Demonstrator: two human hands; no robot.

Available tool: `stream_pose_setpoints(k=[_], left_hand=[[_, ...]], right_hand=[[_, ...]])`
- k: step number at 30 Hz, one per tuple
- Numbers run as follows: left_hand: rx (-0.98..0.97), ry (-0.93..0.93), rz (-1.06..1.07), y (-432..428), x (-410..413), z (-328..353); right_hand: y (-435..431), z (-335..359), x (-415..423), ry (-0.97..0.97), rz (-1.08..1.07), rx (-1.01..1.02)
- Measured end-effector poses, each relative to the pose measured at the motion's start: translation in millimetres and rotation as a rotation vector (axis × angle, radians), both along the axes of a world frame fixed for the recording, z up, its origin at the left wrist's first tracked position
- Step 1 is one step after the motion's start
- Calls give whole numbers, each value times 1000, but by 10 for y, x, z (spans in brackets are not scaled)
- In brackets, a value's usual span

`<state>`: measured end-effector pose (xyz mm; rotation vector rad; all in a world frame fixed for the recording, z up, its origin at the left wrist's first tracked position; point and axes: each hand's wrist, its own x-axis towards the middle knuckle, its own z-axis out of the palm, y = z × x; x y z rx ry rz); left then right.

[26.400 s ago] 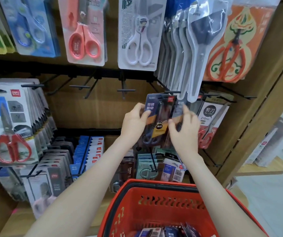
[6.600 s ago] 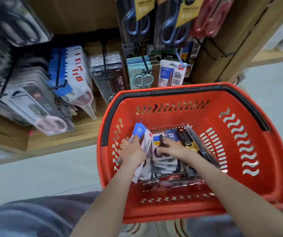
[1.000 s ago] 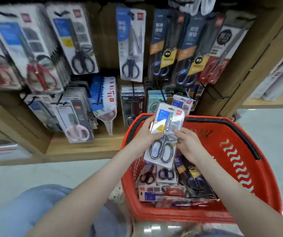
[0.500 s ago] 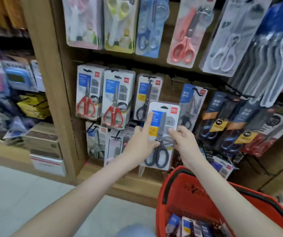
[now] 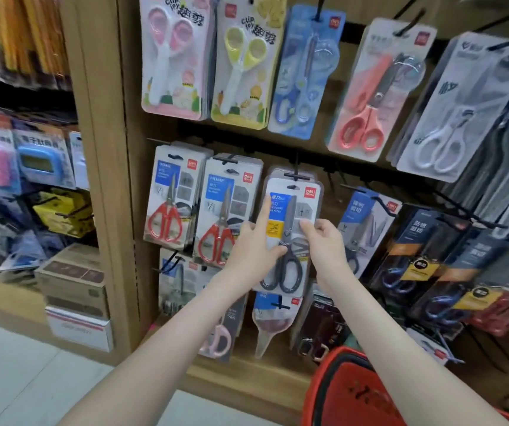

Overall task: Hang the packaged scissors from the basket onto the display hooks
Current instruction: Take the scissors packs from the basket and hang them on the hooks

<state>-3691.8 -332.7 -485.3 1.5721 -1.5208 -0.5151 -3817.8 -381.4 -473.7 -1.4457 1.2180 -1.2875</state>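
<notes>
I hold the packaged scissors upright between both hands, its front towards me and the black handles at the bottom. My left hand grips the pack's left side, with the thumb pressed on the front near the blades' pivot and the forefinger laid straight up along the blue label. My right hand pinches the right edge, thumb on the front and the other fingers curled behind. The top of the pack sits just under the tip of a black hook above my hands; I cannot tell whether its hole is on the hook. Just left of my left hand hang red-handled scissors packs. Below my right forearm is the rim of the red basket.
</notes>
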Motion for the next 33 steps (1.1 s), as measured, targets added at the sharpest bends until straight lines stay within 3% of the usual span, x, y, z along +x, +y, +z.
stream_pose_setpoints(k=[11, 16, 19, 22, 24, 27, 33], left_hand=[[28, -27, 81, -517, -83, -88], [-16, -277, 247, -306, -545, -373], [-80, -369, 147, -48, -1069, -667], [-90, -449, -115, 203, -1687, -1011], [28, -477, -309, 322, -2103, -1283], [353, -544, -490, 429, -2665, -1839], [902, -519, -412, 786, -3153, -3146]], right_hand=[[-480, -97, -29, 307, -35, 93], [59, -457, -689, 432, 16, 39], [525, -1037, -1375, 546, -44, 38], [877, -1689, -2142, 699, -129, 123], [1027, -2150, -2624, 777, -163, 254], [1203, -2746, -3188, 872, -173, 433], [1402, -3371, -3649, 960, 78, 537]])
